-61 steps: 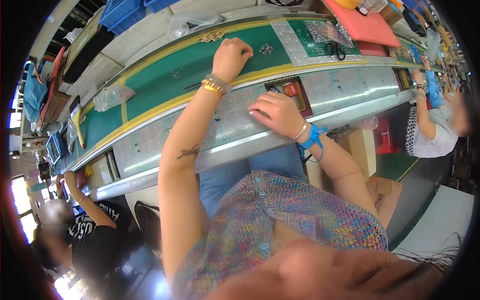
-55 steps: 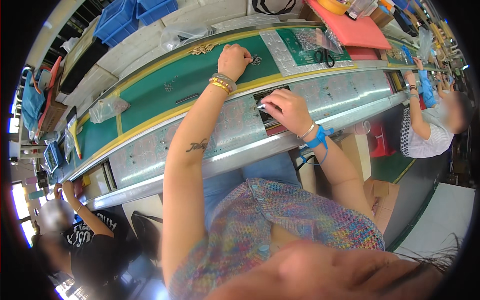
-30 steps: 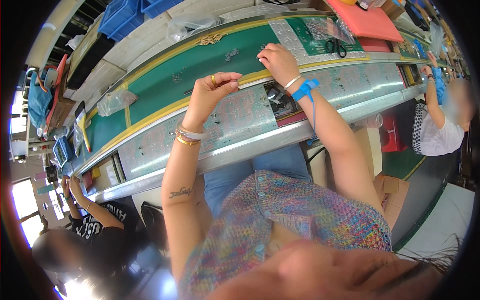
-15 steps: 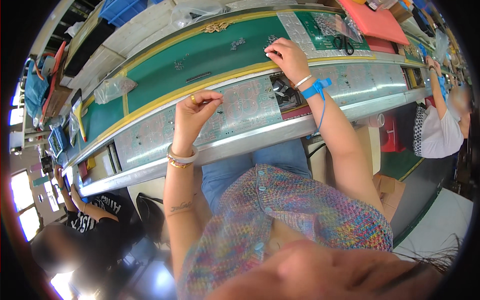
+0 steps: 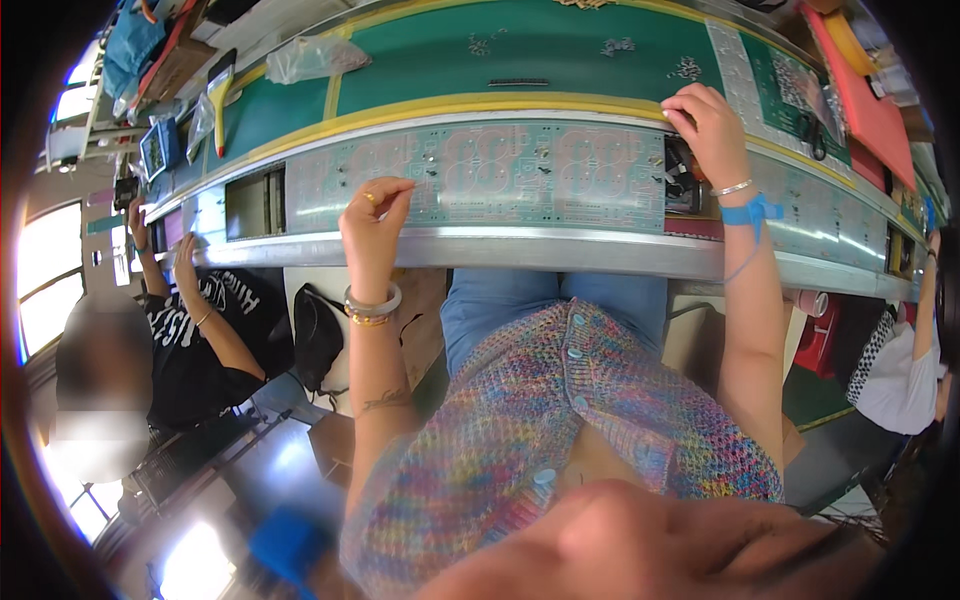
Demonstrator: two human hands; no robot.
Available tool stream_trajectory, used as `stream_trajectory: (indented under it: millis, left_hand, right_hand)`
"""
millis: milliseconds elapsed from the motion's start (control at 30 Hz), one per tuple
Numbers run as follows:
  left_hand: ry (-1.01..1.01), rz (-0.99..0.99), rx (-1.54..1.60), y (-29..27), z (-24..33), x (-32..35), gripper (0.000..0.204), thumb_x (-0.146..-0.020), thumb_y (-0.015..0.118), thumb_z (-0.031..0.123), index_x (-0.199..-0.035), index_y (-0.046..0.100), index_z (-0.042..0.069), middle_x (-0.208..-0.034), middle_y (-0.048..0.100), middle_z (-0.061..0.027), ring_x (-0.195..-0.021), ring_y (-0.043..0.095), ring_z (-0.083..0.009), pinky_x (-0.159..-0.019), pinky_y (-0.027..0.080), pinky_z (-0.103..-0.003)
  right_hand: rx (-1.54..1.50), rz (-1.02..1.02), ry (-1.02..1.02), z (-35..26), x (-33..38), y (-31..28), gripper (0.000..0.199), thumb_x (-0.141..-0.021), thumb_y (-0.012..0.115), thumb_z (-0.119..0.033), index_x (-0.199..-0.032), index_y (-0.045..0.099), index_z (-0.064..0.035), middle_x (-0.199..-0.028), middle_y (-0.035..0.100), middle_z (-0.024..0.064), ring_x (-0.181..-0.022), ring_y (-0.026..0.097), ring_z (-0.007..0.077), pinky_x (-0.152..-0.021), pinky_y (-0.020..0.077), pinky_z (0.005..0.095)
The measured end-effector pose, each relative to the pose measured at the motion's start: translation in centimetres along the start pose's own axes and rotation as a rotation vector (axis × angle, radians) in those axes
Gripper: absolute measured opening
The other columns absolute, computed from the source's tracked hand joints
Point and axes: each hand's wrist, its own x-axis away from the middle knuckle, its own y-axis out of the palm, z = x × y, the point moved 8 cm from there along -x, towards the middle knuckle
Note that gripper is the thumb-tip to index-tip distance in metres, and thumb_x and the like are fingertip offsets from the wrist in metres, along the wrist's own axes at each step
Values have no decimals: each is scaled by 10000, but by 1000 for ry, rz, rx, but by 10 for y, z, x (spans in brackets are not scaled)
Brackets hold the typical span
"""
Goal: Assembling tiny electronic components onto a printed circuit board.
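Note:
My left hand point(image 5: 375, 225) hangs over a pale green circuit board panel point(image 5: 490, 195), its thumb and fingertips pinched together; whatever is between them is too small to make out. Small dark and silvery components point(image 5: 431, 158) stand on this panel. My right hand point(image 5: 712, 135), with a blue wrist strap point(image 5: 752, 212) at its wrist, is near the yellow-taped edge of the green mat point(image 5: 420, 60). Its fingers are closed, and their contents cannot be made out. Just beyond its fingertips lies a pile of small metallic parts point(image 5: 686, 68).
A metal rail point(image 5: 520, 247) runs along the near side. On the mat lie more small parts point(image 5: 618, 46), a black strip point(image 5: 518, 82) and a plastic bag point(image 5: 315, 60). Scissors point(image 5: 818, 140) rest at right, a yellow-handled brush point(image 5: 218, 105) at left. Co-workers point(image 5: 205, 325) sit on both sides.
The view has turned, shifting the bench across the picture. My left hand has moved left along the panel. My right hand has drawn back slightly from the pile of small parts.

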Motion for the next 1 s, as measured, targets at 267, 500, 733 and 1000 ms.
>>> stream_trajectory:
  millis: [267, 500, 733, 1000]
  left_hand:
    - [52, 21, -106, 19, 5, 2, 134, -773, 649, 10, -895, 702, 27, -869, 676, -89, -746, 654, -163, -707, 515, -262]
    - [-65, 9, -277, 22, -4, 1, 114, -747, 689, 119, -848, 708, 70, -769, 668, -60, -682, 639, -164, -669, 494, -295]
    - [-24, 16, -373, 26, 7, 2, 99, -737, 676, 114, -819, 703, 65, -748, 670, -59, -688, 634, -176, -690, 492, -306]
    - [-33, 27, -392, 27, 7, 1, 99, -732, 666, 108, -810, 700, 57, -750, 670, -63, -689, 638, -182, -683, 497, -307]
  right_hand:
    - [52, -70, 20, -1, 1, 6, 81, -788, 636, -85, -855, 603, -55, -847, 593, 47, -814, 571, 245, -691, 467, 339]
    - [-48, 13, 134, 15, 1, 4, 75, -803, 629, -95, -866, 592, -76, -821, 620, 30, -731, 607, 220, -624, 486, 319]
    - [-1, 46, 100, 13, 2, 3, 115, -862, 584, -80, -974, 606, -63, -878, 621, 68, -762, 606, 230, -674, 485, 312]
    - [68, 49, 44, 6, 1, 5, 134, -873, 552, -84, -982, 629, -94, -883, 596, 60, -857, 574, 273, -713, 488, 364]
